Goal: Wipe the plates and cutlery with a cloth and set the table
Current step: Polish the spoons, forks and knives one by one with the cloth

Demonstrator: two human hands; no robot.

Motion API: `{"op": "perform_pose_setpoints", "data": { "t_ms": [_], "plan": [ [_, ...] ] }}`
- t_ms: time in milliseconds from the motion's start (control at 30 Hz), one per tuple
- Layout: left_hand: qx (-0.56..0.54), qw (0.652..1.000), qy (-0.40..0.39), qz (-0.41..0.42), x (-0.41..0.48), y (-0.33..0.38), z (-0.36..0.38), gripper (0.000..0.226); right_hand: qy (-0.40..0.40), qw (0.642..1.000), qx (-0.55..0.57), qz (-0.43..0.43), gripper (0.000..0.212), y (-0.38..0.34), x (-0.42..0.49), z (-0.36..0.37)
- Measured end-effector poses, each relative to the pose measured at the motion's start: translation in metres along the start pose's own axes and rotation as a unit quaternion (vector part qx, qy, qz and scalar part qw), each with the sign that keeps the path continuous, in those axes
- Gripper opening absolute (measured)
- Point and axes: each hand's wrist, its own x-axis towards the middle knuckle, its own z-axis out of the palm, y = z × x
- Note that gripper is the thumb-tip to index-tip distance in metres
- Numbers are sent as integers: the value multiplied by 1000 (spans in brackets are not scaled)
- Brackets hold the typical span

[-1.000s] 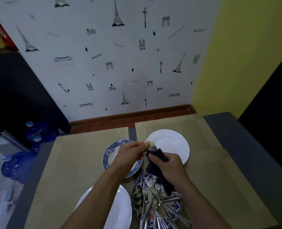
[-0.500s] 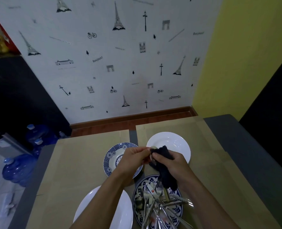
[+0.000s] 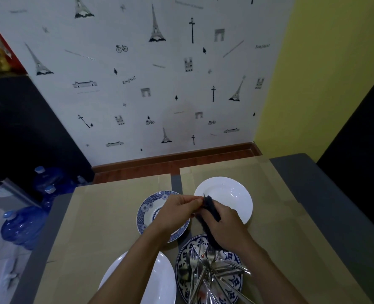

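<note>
My left hand (image 3: 177, 212) pinches one end of a piece of cutlery held above the table. My right hand (image 3: 227, 224) grips a dark cloth (image 3: 210, 207) wrapped over that piece, so only a thin tip (image 3: 204, 195) shows. Below my hands lie a small blue-patterned plate (image 3: 148, 211) and a white plate (image 3: 232, 191). Nearer to me, a second white plate (image 3: 159, 279) sits left of a blue-patterned plate (image 3: 183, 260) holding a pile of forks and spoons (image 3: 208, 273).
Brown paper sheets (image 3: 107, 216) cover the grey table (image 3: 326, 194), which stands close to a papered wall (image 3: 159, 84). Blue water bottles (image 3: 21, 227) stand on the floor to the left. A dark panel (image 3: 357, 150) rises at the right.
A spoon bowl showed between my hands one second ago. My right hand has drawn the cloth up over it, so it is now covered.
</note>
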Motion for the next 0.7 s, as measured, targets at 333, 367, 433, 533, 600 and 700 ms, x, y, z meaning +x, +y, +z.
{"op": "perform_pose_setpoints", "data": {
  "t_ms": [333, 367, 433, 533, 600, 700],
  "plan": [
    [65, 995, 69, 36, 2, -13, -5, 10, 53, 991, 106, 62, 15, 1, 4, -6],
    [65, 995, 56, 43, 1, -12, -5, 11, 46, 988, 131, 74, 17, 0, 4, -6],
    [76, 994, 52, 55, 1, -11, -4, 13, 23, 979, 176, 99, 19, -2, 3, -6],
    [73, 992, 73, 67, 1, -9, 1, 14, -24, 962, 226, 154, 25, -6, 1, -8],
    [45, 992, 97, 63, 2, -10, 4, 15, -65, 946, 254, 189, 31, -7, 0, -10],
    [33, 984, 163, 67, 7, -13, 4, 14, -125, 942, 230, 211, 34, -5, -6, -9]
  ]
}}
